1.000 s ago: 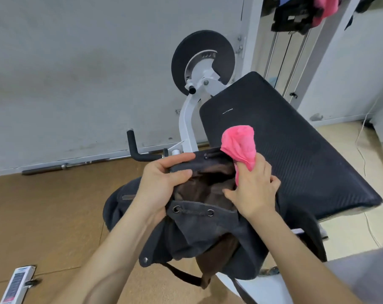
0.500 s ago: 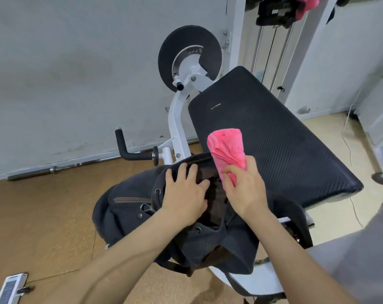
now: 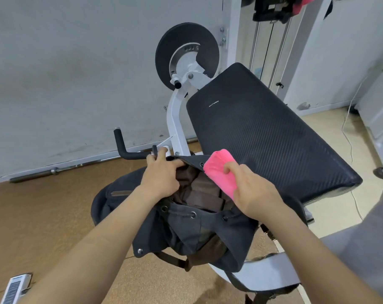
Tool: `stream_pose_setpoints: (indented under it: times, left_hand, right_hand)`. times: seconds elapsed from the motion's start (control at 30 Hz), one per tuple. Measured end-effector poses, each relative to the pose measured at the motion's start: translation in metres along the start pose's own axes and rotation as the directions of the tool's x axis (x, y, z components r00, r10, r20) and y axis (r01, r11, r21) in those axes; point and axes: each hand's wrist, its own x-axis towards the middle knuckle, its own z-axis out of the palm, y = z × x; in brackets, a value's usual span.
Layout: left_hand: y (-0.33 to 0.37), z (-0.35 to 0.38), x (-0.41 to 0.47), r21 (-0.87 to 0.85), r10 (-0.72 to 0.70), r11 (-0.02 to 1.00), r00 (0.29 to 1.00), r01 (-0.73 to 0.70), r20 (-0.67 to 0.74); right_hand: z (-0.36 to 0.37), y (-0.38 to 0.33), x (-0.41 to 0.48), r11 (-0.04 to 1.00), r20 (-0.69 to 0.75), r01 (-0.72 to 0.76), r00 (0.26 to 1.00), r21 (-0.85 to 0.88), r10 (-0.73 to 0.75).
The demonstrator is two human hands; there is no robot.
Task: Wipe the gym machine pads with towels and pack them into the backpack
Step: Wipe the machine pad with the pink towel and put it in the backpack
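head view: a dark backpack (image 3: 186, 229) is seen lying at the near end of the gym machine, just below the big black pad (image 3: 262, 137). its top is open, and brown lining is seen inside. the far edge of the opening is pinched by the left hand (image 3: 162, 178), with the fingers curled over the cloth, so the mouth is held wide. a rolled pink towel (image 3: 221, 170) is held by the right hand (image 3: 254, 191), with the fingers and thumb wrapped round its lower part. the towel is tilted, with its top end up over the far rim of the bag and its low end at the mouth. it does not look like it is inside yet.

the step in hand is judged to be packing the towel. to do it well, the mouth should be kept pulled open by the left hand, so no cloth is folded in the way. the towel should be kept rolled tight and pushed low end first, down into the brown space. it should be let go only when it is deep inside. the flap and cord holes near the front could catch the towel, so these should be kept clear.

a black handle (image 3: 122, 148) and a round black disc (image 3: 186, 55) are seen behind the bag. more pink cloth (image 3: 304, 3) is seen hanging at the top.
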Motion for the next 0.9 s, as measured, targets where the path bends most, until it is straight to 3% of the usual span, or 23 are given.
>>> stream_pose_setpoints:
  times: [0.1, 0.23, 0.3, 0.43, 0.53, 0.63, 0.7, 0.77, 0.9]
  left_hand:
    - [0.001, -0.008, 0.004, -0.325, -0.008, 0.945, 0.993, 0.046, 0.12]
    - [0.008, -0.031, -0.001, -0.601, -0.019, 0.796, 0.996, 0.068, 0.087]
    - [0.013, -0.046, -0.008, -0.663, -0.014, 0.746, 0.997, 0.057, 0.069]
    - [0.02, -0.068, -0.02, -0.649, -0.066, 0.76, 0.997, 0.02, -0.047]
    - [0.022, -0.073, -0.024, -0.589, -0.082, 0.808, 0.993, 0.017, -0.084]
    - [0.017, -0.063, -0.022, -0.576, -0.043, 0.811, 0.993, 0.101, 0.114]
    - [0.012, -0.054, -0.026, -0.66, -0.041, 0.726, 0.97, 0.194, 0.241]
    - [0.009, -0.048, -0.029, -0.73, -0.043, 0.655, 0.974, 0.197, 0.224]
    - [0.016, -0.061, -0.031, -0.702, -0.011, 0.712, 0.999, 0.036, 0.04]
  right_hand:
    - [-0.005, -0.013, -0.006, 0.991, -0.077, 0.122, 0.99, 0.051, -0.118]
    - [0.017, -0.029, -0.001, 0.972, -0.082, 0.178, 0.978, -0.153, -0.192]
    - [0.033, -0.035, 0.004, 0.935, -0.089, 0.182, 0.972, -0.303, -0.218]
    - [0.038, -0.048, 0.004, 0.847, 0.23, 0.267, 0.957, -0.459, -0.177]
    - [0.021, -0.053, 0.004, 0.806, 0.342, 0.328, 0.925, -0.492, -0.167]
    - [-0.003, -0.055, 0.002, 0.869, 0.371, 0.315, 0.913, -0.382, -0.168]
    - [-0.017, -0.052, 0.003, 0.971, 0.208, 0.177, 0.968, -0.163, -0.141]
    - [-0.019, -0.048, 0.003, 0.997, 0.002, 0.052, 0.999, 0.055, -0.052]
    - [-0.001, -0.05, -0.008, 0.944, -0.145, -0.062, 0.983, 0.324, 0.115]
